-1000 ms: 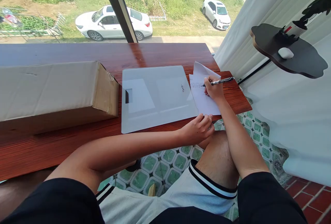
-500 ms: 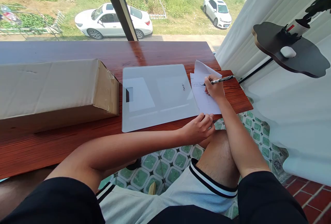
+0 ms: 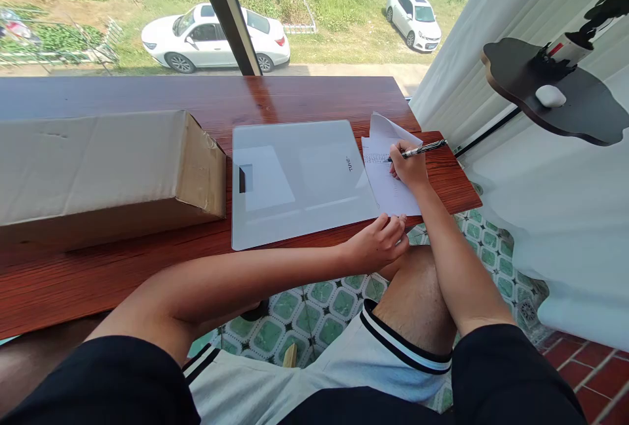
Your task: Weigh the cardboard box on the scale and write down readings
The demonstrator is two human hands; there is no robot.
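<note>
My right hand (image 3: 407, 162) is closed round a dark, patterned pen (image 3: 428, 147), its tip on a sheet of paper (image 3: 393, 197). Small rows of writing show on the upper left of the sheet, and another sheet (image 3: 388, 125) sticks out with a lifted edge behind it. At the near table edge, my left hand (image 3: 381, 241) has its fingers curled in against the paper's bottom edge. What its fingertips grip, if anything, is hidden. Left of the paper lies a flat, pale, glossy panel (image 3: 304, 183) with a dark small rectangle at its left end.
A long cardboard box (image 3: 98, 163) stands on the left of the reddish wooden table (image 3: 314, 97). To the right, a dark wavy-edged side table (image 3: 521, 78) bears a white mouse-like object (image 3: 550, 96) and a pot (image 3: 567, 48). White curtains (image 3: 496, 38) hang beside the window.
The view has shifted very slightly. Both hands keep nearly the same place, with the pen tip still on the writing.
</note>
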